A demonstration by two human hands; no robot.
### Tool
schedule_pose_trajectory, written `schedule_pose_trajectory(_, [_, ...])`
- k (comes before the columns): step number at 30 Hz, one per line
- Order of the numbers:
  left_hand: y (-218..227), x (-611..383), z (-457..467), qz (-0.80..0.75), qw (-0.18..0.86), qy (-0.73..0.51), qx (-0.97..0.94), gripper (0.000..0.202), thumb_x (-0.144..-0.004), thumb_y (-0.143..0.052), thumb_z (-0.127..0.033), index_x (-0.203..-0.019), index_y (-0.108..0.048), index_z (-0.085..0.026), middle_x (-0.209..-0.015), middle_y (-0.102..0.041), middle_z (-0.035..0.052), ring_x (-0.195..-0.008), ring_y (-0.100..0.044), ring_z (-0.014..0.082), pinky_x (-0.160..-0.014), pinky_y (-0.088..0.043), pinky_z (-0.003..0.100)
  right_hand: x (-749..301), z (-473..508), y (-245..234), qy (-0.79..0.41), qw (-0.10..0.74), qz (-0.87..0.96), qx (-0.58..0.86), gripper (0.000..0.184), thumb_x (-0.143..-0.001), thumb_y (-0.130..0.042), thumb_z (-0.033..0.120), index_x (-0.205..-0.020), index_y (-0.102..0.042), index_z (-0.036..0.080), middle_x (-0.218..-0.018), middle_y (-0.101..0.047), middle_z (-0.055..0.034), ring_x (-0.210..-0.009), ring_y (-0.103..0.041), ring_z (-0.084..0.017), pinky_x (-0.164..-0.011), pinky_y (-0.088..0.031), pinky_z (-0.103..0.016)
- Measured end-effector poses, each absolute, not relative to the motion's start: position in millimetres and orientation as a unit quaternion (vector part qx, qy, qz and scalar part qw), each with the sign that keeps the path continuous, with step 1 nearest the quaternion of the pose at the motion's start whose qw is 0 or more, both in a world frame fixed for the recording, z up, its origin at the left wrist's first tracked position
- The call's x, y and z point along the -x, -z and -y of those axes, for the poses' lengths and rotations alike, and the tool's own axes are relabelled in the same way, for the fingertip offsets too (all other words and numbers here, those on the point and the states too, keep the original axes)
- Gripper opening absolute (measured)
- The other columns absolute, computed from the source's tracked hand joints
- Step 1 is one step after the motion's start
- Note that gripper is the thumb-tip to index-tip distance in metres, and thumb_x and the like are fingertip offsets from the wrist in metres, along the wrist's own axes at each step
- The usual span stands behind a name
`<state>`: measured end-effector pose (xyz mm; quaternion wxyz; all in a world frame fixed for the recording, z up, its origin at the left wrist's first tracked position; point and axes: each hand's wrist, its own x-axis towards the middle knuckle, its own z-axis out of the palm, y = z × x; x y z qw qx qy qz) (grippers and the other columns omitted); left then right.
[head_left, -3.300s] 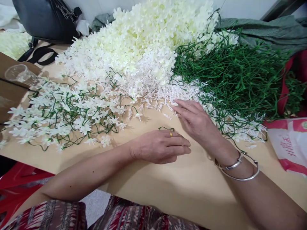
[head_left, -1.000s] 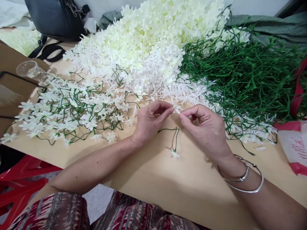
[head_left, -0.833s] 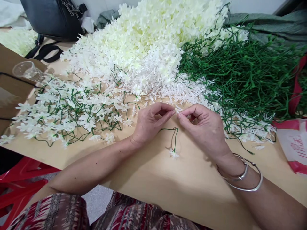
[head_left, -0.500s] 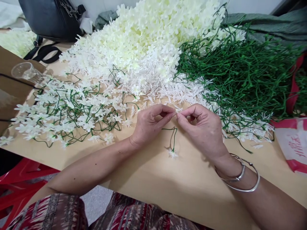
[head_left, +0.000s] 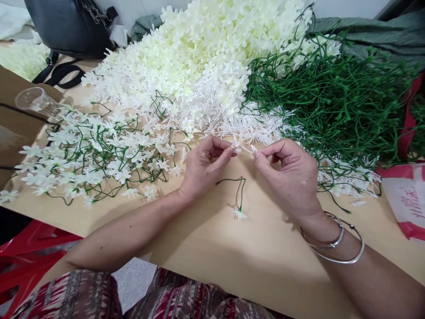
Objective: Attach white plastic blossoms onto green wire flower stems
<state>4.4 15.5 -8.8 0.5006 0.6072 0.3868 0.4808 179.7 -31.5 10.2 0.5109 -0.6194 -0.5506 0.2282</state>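
Observation:
My left hand (head_left: pixel 204 170) is closed in a pinch on a thin green stem (head_left: pixel 239 190). That stem hangs down to a small white flower (head_left: pixel 239 213) resting on the tan table (head_left: pixel 252 266). A few centimetres to the right, my right hand (head_left: pixel 292 175) pinches a small white flower piece (head_left: pixel 253 149) at its fingertips. Both hands hover just in front of the heap of loose white flower heads (head_left: pixel 206 66). Two silver bangles (head_left: pixel 335 248) circle my right wrist.
A tangle of bare green stems (head_left: pixel 338 97) lies at the right. Finished stems with white flowers (head_left: pixel 96 153) spread over the left. A clear plastic cup (head_left: pixel 35 99) and a black bag (head_left: pixel 66 24) sit at the far left. A red-and-white bag (head_left: pixel 407 199) lies at the right edge.
My hands rose from the table and met in a pinch with a stem and flower between them. Since half a second ago they have drawn slightly apart.

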Motion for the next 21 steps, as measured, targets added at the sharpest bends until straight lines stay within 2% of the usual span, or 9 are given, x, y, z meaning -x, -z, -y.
schedule_pose_trajectory(3, [11.3,-4.1,-18.1,-0.388,0.530,-0.485,-0.576,0.024,-0.089,-0.081,-0.037,-0.089,-0.066,-0.018,-0.089,-0.076,0.0019,-0.082,-0.074,0.0116,-0.078,-0.060,0.022,-182.2,30.8,-7.7,-0.216,0.509,0.558,0.618,0.014,-0.086,-0.074,0.024,-0.075,-0.065,0.023,-0.067,-0.062,0.0026,-0.056,-0.045,-0.012,-0.052,-0.037,-0.028])
schedule_pose_trajectory(5, [11.7,-4.3,-19.0,-0.384,0.540,-0.490,-0.566,0.022,-0.087,-0.083,-0.033,-0.095,-0.069,-0.019,-0.092,-0.076,0.0019,-0.084,-0.074,0.0116,-0.080,-0.060,0.023,-182.1,31.3,-7.1,-0.210,0.505,0.569,0.613,0.015,-0.087,-0.074,0.025,-0.075,-0.065,0.023,-0.068,-0.064,0.0023,-0.057,-0.047,-0.012,-0.053,-0.039,-0.028])
schedule_pose_trajectory(9, [11.3,-4.4,-20.3,-0.372,0.540,-0.492,-0.572,0.021,-0.091,-0.079,-0.036,-0.104,-0.075,-0.019,-0.094,-0.078,0.0033,-0.087,-0.075,0.0132,-0.085,-0.061,0.026,-181.7,33.0,-5.9,-0.201,0.498,0.584,0.608,0.016,-0.090,-0.074,0.028,-0.078,-0.065,0.023,-0.070,-0.064,0.0026,-0.057,-0.050,-0.012,-0.054,-0.041,-0.028])
schedule_pose_trajectory(15, [10.9,-4.9,-21.5,-0.386,0.518,-0.489,-0.586,0.023,-0.090,-0.081,-0.041,-0.093,-0.075,-0.020,-0.087,-0.075,0.0013,-0.077,-0.068,0.0110,-0.073,-0.055,0.022,-186.0,31.7,1.1,-0.195,0.494,0.597,0.602,0.015,-0.090,-0.074,0.024,-0.079,-0.064,0.024,-0.070,-0.065,0.0022,-0.056,-0.051,-0.013,-0.053,-0.042,-0.029])
schedule_pose_trajectory(21, [7.3,-2.5,-22.1,-0.392,0.549,-0.467,-0.572,0.025,-0.086,-0.085,-0.039,-0.089,-0.071,-0.019,-0.080,-0.070,-0.0011,-0.072,-0.066,0.0093,-0.067,-0.051,0.020,-188.0,30.4,3.9,-0.197,0.494,0.612,0.585,0.018,-0.091,-0.075,0.024,-0.078,-0.063,0.025,-0.070,-0.064,0.0023,-0.055,-0.053,-0.013,-0.055,-0.043,-0.031])
